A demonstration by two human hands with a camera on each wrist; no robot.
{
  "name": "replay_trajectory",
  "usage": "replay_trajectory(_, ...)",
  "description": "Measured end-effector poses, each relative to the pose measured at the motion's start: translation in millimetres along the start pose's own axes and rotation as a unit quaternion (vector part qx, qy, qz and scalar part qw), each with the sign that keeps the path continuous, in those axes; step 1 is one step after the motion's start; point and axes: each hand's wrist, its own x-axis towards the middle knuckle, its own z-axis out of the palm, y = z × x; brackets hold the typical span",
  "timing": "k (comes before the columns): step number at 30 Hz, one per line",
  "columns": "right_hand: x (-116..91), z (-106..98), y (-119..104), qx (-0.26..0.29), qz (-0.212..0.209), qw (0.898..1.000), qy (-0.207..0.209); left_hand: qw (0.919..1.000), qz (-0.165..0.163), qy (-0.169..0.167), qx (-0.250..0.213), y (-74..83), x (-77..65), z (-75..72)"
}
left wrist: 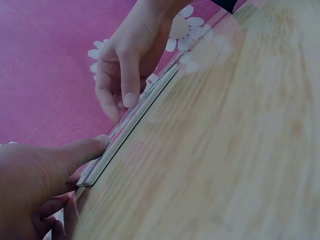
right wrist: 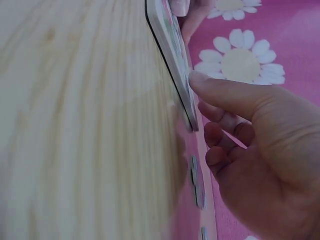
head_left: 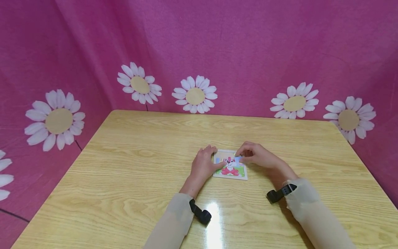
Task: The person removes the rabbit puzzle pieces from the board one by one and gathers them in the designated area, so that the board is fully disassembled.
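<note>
A small jigsaw puzzle board with a pale frame lies flat on the table, showing a red and white cartoon animal on green and blue. A beige strip of the tray shows along its upper left. My left hand grips the board's left edge, with the thumb over the picture and the fingers at the outer side. At the upper right corner, the curled fingers and thumb of my right hand pinch at a light puzzle piece, mostly hidden by the fingertips. In the left wrist view the board appears nearly edge-on.
Loose flat pieces lie on the table beside the board in the right wrist view. The wood-grain table extends widely around both hands. Behind it hangs a pink cloth with white daisies. Each wrist bears a black strapped camera.
</note>
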Motion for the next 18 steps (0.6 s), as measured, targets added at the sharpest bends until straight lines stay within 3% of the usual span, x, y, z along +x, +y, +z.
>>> replay_trajectory(11,8,3,-16,-0.031,0.014,0.998,-0.048,0.9999,-0.006,-0.005,0.008,-0.2,-0.1,0.3)
replay_trajectory(18,9,3,-19,-0.051,-0.007,0.998,-0.046,1.0000,-0.007,-0.005,0.002,1.3,-0.1,0.0)
